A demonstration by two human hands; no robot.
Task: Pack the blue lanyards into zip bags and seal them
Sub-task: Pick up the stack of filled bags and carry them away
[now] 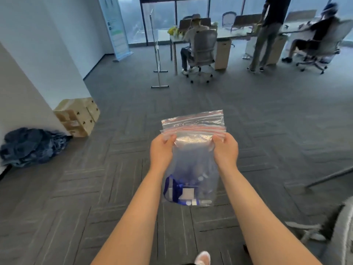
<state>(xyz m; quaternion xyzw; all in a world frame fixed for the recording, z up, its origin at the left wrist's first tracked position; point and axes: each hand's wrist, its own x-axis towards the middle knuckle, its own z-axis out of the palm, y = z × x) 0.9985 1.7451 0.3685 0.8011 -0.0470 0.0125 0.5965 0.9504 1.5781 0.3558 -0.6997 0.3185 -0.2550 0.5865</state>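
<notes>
I hold a clear zip bag (pixel 193 150) with red lines along its zip strip upright in front of me, above the carpet. My left hand (pixel 162 150) grips its upper left edge just under the strip. My right hand (pixel 226 150) grips the upper right edge at the same height. Blue lanyards (pixel 178 190) with white tags lie bunched at the bottom of the bag. A second strip of clear plastic with a red line shows behind the top, so more than one bag may be in my hands; I cannot tell.
Grey carpet floor all around. Cardboard boxes (pixel 78 115) and a heap of blue cloth (pixel 32 146) lie by the white wall at left. Seated and standing people at desks (pixel 229 35) fill the far side. A grey office chair (pixel 342 236) stands at the lower right.
</notes>
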